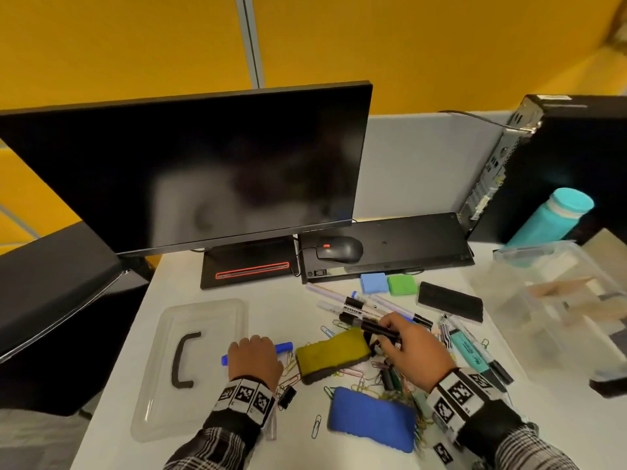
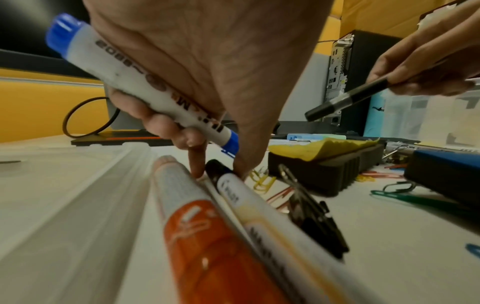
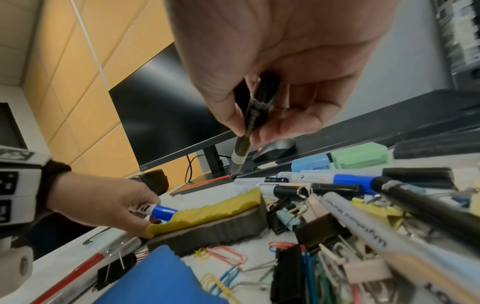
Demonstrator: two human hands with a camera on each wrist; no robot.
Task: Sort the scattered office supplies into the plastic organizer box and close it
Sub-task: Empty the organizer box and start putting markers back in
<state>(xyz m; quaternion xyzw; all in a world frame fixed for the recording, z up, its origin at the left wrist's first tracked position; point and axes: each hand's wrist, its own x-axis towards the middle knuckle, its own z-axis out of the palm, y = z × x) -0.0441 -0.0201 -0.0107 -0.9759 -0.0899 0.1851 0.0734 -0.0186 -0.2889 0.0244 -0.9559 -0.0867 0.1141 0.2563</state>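
My left hand [image 1: 255,357] grips a white marker with blue caps [image 2: 124,76] across the palm, just right of the clear lid [image 1: 203,313]. Its index finger and thumb touch the black tip of a white marker [image 2: 228,185] lying on the desk beside an orange one [image 2: 207,236]. My right hand [image 1: 407,347] pinches a black pen [image 3: 250,123] above the pile of markers [image 1: 359,307], paper clips [image 3: 228,255] and binder clips [image 3: 319,232]. The clear organizer box [image 1: 576,266] stands open at the right.
A yellow-topped eraser [image 1: 334,351] and a blue one [image 1: 371,418] lie between my hands. A black eraser [image 1: 449,300], blue [image 1: 373,283] and green [image 1: 402,284] blocks and highlighters [image 1: 475,354] lie farther right. Monitor [image 1: 190,171], mouse [image 1: 339,249], tower and teal bottle [image 1: 549,218] stand behind.
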